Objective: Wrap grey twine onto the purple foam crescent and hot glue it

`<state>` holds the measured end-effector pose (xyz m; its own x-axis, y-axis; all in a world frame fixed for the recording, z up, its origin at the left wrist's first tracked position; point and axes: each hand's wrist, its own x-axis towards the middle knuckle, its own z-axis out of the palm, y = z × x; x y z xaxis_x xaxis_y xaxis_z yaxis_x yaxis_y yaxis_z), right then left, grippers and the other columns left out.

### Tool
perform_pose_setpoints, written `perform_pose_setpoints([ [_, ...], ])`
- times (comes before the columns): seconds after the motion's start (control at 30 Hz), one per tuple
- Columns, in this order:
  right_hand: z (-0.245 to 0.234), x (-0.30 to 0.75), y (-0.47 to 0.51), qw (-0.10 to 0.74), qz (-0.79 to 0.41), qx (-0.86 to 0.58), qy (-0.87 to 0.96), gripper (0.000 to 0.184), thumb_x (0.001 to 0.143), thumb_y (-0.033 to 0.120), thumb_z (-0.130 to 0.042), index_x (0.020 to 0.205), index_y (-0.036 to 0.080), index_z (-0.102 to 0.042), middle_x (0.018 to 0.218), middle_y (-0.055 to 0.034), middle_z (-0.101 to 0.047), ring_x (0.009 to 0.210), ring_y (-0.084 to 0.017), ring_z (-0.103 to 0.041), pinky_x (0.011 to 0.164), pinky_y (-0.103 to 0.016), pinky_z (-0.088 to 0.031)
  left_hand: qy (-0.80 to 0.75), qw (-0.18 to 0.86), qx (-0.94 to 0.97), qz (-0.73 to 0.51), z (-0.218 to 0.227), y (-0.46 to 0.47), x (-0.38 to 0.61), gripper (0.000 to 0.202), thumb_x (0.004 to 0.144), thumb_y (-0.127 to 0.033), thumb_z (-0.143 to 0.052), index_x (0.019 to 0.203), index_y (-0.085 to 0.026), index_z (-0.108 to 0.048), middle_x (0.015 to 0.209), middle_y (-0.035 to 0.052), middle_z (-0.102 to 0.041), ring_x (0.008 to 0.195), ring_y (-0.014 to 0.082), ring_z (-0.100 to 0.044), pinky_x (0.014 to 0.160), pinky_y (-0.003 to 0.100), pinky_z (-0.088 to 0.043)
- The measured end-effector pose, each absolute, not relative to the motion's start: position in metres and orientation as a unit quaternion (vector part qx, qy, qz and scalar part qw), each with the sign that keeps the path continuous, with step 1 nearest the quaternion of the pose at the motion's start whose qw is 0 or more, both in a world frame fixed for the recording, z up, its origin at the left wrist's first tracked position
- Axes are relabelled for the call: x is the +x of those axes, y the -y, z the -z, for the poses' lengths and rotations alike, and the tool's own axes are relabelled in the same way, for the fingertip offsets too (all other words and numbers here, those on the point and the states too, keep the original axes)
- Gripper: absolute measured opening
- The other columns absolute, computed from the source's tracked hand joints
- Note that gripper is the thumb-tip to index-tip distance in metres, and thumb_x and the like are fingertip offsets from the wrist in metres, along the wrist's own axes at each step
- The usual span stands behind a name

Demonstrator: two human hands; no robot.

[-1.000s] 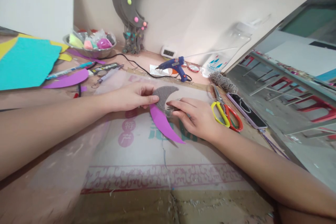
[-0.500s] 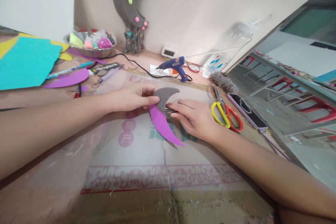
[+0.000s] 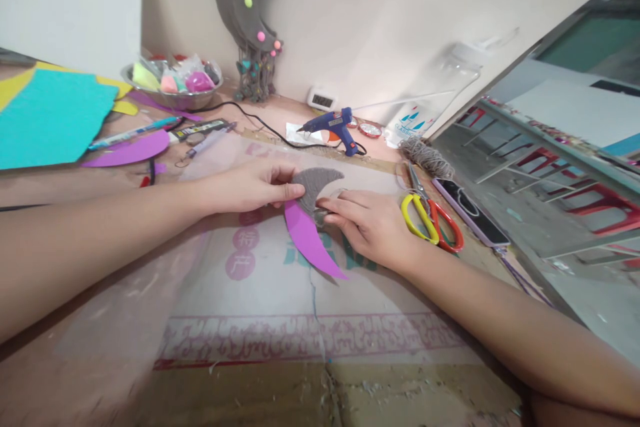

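A purple paper crescent (image 3: 311,240) has its upper half wound with grey yarn (image 3: 315,185), while its lower tip is bare. My left hand (image 3: 265,187) pinches the crescent's outer left edge between thumb and fingers, where the winding lies. Against the inner curve, my right hand (image 3: 367,223) is closed with its fingertips on the grey yarn at the lower end of the winding. The strand itself is mostly hidden by the fingers. Right of that hand lie scissors (image 3: 425,217) with yellow and red handles.
Behind the hands is a blue glue gun (image 3: 330,125) with a black cord. A yarn skein (image 3: 427,157) and a phone (image 3: 470,210) lie right. Leftward are a metal bowl (image 3: 175,99), turquoise sheet (image 3: 55,120), purple cutout (image 3: 135,150) and pens. A grey moon decoration (image 3: 245,7) hangs on the wall.
The crescent has tilted very slightly, its lower tip shifting a little to the left. Both hands keep almost the same place and grip.
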<state>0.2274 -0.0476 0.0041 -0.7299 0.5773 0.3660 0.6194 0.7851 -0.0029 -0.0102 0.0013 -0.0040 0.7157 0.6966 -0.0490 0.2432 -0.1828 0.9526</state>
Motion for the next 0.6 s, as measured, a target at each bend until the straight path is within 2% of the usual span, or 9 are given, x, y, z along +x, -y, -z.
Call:
perform_pose_setpoints([
  [0.17,-0.007,0.227,0.05,0.184,0.034,-0.352,0.917,0.031,0.095,0.03,-0.04,0.113,0.017,-0.061,0.087,-0.0064,-0.068,0.075,-0.016,-0.062,0.067,-0.028,-0.046,-0.314,0.548,0.74,-0.231,0.001,0.001,-0.009,0.027,0.085,-0.043,-0.055,0.077,-0.018,-0.053,0.061,-0.0038,-0.046,0.045,0.0057,-0.04,0.039,0.018,-0.031],
  [0.33,-0.007,0.229,0.042,0.265,-0.067,-0.427,0.862,0.03,0.094,0.03,-0.041,0.116,0.017,-0.057,0.108,-0.0083,-0.067,0.094,-0.019,-0.063,0.083,-0.034,-0.048,-0.349,0.57,0.708,-0.23,-0.002,0.003,-0.009,0.029,0.084,-0.048,-0.053,0.083,-0.02,-0.051,0.062,-0.0046,-0.045,0.041,0.0061,-0.038,0.034,0.018,-0.027],
  [0.43,-0.002,0.232,0.033,0.297,-0.094,-0.479,0.821,0.031,0.091,0.034,-0.046,0.115,0.018,-0.058,0.1,-0.007,-0.068,0.085,-0.018,-0.063,0.076,-0.034,-0.05,-0.347,0.561,0.713,-0.238,-0.003,0.003,-0.009,0.028,0.084,-0.048,-0.054,0.085,-0.02,-0.052,0.063,-0.0044,-0.046,0.046,0.0073,-0.041,0.037,0.018,-0.029],
  [0.53,0.003,0.233,0.026,0.276,-0.127,-0.512,0.804,0.035,0.088,0.037,-0.05,0.116,0.017,-0.059,0.09,-0.0051,-0.068,0.073,-0.017,-0.062,0.068,-0.032,-0.05,-0.346,0.532,0.732,-0.247,-0.004,0.002,-0.009,0.028,0.085,-0.045,-0.054,0.083,-0.018,-0.053,0.063,-0.0037,-0.048,0.054,0.0085,-0.044,0.046,0.019,-0.033],
  [0.6,0.005,0.233,0.025,0.257,-0.145,-0.509,0.809,0.035,0.089,0.036,-0.05,0.116,0.018,-0.059,0.096,-0.0059,-0.069,0.077,-0.017,-0.064,0.071,-0.032,-0.051,-0.348,0.531,0.731,-0.25,-0.004,0.002,-0.009,0.027,0.085,-0.045,-0.053,0.084,-0.017,-0.053,0.064,-0.0038,-0.048,0.056,0.0085,-0.044,0.049,0.02,-0.033],
])
